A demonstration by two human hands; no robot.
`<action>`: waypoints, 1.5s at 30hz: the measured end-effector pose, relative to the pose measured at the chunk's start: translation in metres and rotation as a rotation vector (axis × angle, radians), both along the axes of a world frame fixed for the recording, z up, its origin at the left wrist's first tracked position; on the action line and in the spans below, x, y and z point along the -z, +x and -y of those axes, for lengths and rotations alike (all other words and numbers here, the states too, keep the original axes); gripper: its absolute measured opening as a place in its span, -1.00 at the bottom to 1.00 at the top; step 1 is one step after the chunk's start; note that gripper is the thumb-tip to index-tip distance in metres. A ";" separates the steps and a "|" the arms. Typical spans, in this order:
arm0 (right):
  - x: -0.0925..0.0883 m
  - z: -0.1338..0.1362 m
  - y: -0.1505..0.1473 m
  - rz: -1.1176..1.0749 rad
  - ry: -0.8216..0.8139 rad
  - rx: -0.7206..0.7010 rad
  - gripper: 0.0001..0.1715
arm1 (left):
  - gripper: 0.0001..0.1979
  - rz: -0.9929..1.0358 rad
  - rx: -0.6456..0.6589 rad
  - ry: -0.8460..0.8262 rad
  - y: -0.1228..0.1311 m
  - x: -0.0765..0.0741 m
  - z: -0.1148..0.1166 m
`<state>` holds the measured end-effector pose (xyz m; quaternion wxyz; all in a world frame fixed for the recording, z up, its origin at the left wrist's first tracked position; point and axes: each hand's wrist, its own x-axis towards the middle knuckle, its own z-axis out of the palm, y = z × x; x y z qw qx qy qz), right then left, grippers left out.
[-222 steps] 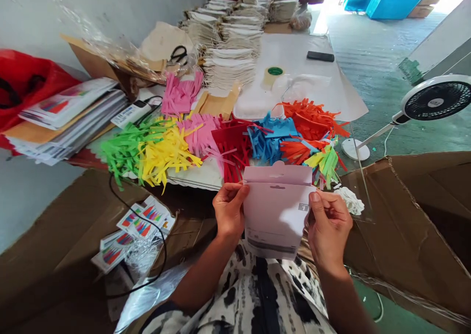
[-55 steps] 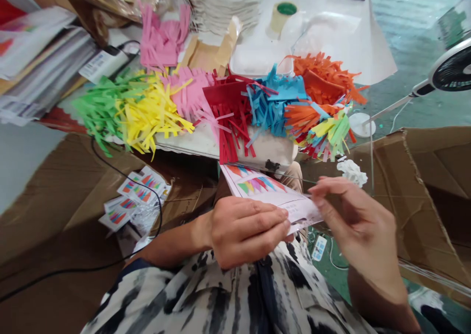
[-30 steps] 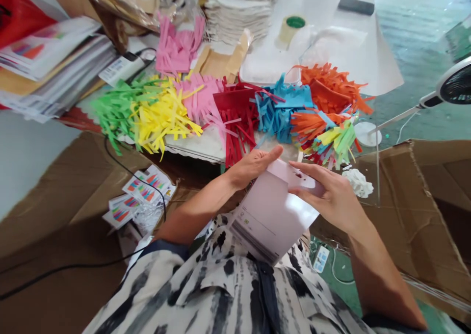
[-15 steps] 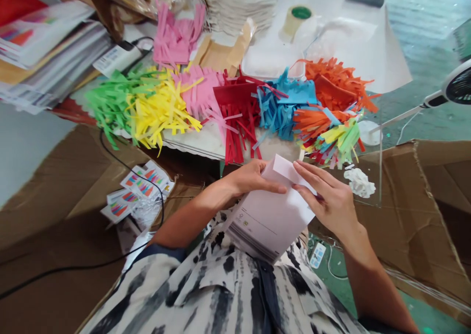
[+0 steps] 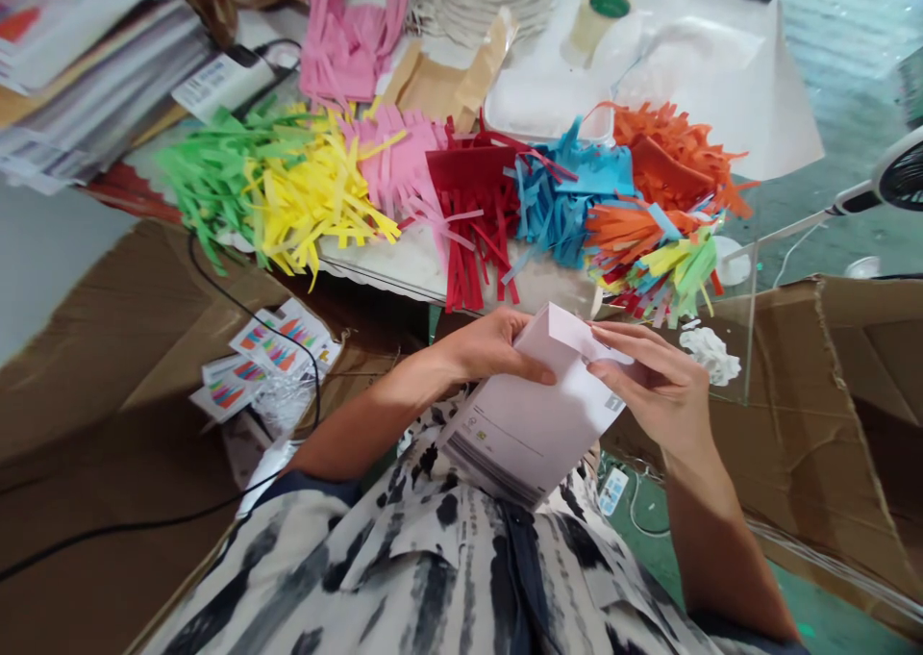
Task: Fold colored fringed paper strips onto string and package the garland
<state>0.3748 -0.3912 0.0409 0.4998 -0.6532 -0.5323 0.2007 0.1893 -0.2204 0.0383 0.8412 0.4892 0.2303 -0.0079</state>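
Pale pink card packet (image 5: pixel 530 424) is held between both hands, just above the person's patterned shirt (image 5: pixel 433 578). The left hand (image 5: pixel 486 347) clasps its left edge, while the right hand (image 5: pixel 653 381) curls over its upper corner, near fringed coloured paper strips (image 5: pixel 461 193) on the table (image 5: pixel 404 268).

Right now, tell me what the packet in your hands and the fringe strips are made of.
The packet looks like smooth pale coated paper or film, faintly glossy with a crisp fold; unclear which. The fringe strips look like thin matte paper, with clean-cut edges.
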 end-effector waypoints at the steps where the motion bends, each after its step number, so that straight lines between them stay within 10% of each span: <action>1: 0.000 0.000 0.000 -0.009 -0.006 -0.003 -0.61 | -0.59 0.003 0.006 0.001 -0.001 -0.001 0.000; 16: 0.002 0.003 0.005 -0.011 0.000 -0.020 -0.53 | -0.58 0.075 0.072 0.019 -0.006 -0.005 0.002; 27: -0.012 -0.005 -0.001 0.175 0.037 -0.100 -0.43 | -0.62 0.191 -0.141 0.162 0.010 -0.009 -0.008; 45: 0.017 0.005 -0.005 0.648 0.074 -0.055 -0.32 | -0.42 0.168 -0.089 -0.265 0.007 0.016 -0.003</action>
